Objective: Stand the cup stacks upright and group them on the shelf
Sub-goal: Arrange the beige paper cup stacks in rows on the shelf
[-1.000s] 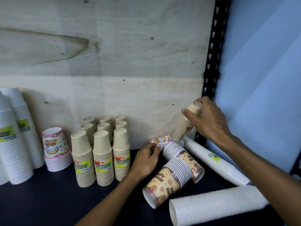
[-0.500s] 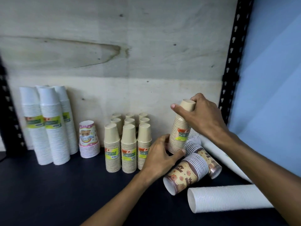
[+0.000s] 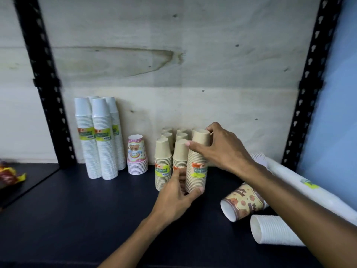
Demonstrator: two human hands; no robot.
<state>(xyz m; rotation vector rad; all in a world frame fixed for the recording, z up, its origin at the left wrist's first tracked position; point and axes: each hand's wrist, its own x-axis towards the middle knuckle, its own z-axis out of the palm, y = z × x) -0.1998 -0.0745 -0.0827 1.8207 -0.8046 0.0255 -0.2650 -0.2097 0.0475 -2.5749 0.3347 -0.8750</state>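
Two hands on one tan stack

One tan stack (image 3: 197, 163) is held upright at the right front of the tan group (image 3: 170, 151), mouth down. Its top cup is pinched by the right hand (image 3: 222, 151), thumb in front, fingers behind; its base is cupped by the left hand (image 3: 177, 194), thumb curled round the near right edge. This two-point hold is judged to keep the tall, loose stack from buckling while it is seated. Contact between base and shelf (image 3: 77, 209) cannot be told, the left hand being in the way.

The stack is placed just beside its lookalikes, apparently so that like goes with like. White stacks (image 3: 100, 140) are stood together far left by the back board; a pink stack (image 3: 136, 155) is stood between them and the tan group.

Work is judged roughly half done. Still lying on their sides at the right: a patterned stack (image 3: 243, 202), a short white stack (image 3: 274, 231) nearest, and a long white sleeve (image 3: 313, 190) against the right post. Rolling is a risk with these when lifted. A wrapped packet (image 3: 9, 175), blurred, is seen at the far left edge.
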